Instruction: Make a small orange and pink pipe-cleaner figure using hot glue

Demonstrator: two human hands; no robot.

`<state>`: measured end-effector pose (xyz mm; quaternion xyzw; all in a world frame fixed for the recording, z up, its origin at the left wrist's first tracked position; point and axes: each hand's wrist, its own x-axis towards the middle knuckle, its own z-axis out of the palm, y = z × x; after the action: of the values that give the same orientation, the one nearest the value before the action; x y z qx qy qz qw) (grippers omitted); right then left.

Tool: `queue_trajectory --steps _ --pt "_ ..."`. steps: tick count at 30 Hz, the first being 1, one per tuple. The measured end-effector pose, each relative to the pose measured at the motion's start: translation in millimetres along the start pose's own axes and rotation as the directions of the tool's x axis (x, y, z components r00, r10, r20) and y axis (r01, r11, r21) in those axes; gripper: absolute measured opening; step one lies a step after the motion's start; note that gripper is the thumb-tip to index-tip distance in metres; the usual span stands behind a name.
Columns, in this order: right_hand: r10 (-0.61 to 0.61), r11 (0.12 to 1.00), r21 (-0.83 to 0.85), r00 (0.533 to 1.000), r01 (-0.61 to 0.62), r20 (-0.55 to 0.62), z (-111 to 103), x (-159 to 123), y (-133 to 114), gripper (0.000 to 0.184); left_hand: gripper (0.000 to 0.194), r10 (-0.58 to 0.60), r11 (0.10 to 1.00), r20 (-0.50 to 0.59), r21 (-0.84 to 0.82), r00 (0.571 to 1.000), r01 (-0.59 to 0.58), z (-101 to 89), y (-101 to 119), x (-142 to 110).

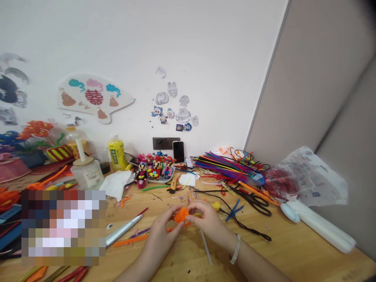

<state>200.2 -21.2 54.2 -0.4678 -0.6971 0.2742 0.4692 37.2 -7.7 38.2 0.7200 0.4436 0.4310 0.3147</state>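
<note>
Between the fingertips of my two hands is a small orange bundle [181,215] of what looks like coiled pipe cleaner. My left hand [162,225] pinches it from the left, thumb in front. On the other side, my right hand [205,220] has its thumb and fingers closed against the bundle; a bracelet circles that wrist. An orange pipe cleaner [129,241] lies beside my left hand. Under my right hand a translucent strip [206,248] sticks out toward me. Just beyond the right knuckles shows a yellow tool end [216,206] with a black cord, its rest hidden.
Silver scissor blades [125,231] lie on the left. A tray of small figures [155,170], a phone [178,152] and a yellow-green bottle [116,152] stand near the wall. Pipe cleaners [223,166] are piled back right, beside a plastic bag [311,178] and a white appliance [321,227].
</note>
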Motion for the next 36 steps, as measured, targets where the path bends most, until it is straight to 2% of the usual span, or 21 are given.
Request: queue_trajectory --steps 3,9,13,20,28,36 --pt "0.025 0.999 0.044 0.999 -0.023 -0.031 3.8 0.4 1.8 0.006 0.026 0.048 0.997 -0.026 0.059 0.999 -0.046 -0.4 -1.5 -1.0" --pt "0.154 0.949 0.284 0.987 -0.135 -0.046 18.6 -1.2 8.5 0.012 0.025 0.106 0.986 -0.005 0.131 0.994 -0.104 -0.7 0.3 -2.2" --pt "0.140 0.964 0.240 0.986 -0.115 -0.090 22.6 -2.1 9.7 0.014 0.026 0.107 0.984 -0.004 0.141 0.994 -0.105 0.8 -1.4 -1.7" --pt "0.078 0.989 0.137 0.986 -0.058 -0.146 22.2 -2.9 4.8 0.007 0.029 0.139 0.979 0.008 0.150 0.990 -0.138 2.2 -6.2 -1.5" --pt "0.049 0.985 0.170 0.984 -0.020 -0.170 26.1 -4.1 11.4 0.005 0.029 0.161 0.978 -0.024 0.142 0.987 -0.156 4.8 -9.3 -4.1" --pt "0.088 0.977 0.209 0.981 -0.052 -0.170 27.0 -4.2 11.9 0.005 0.034 0.184 0.959 0.029 0.215 0.982 -0.186 6.7 -11.6 -2.8"
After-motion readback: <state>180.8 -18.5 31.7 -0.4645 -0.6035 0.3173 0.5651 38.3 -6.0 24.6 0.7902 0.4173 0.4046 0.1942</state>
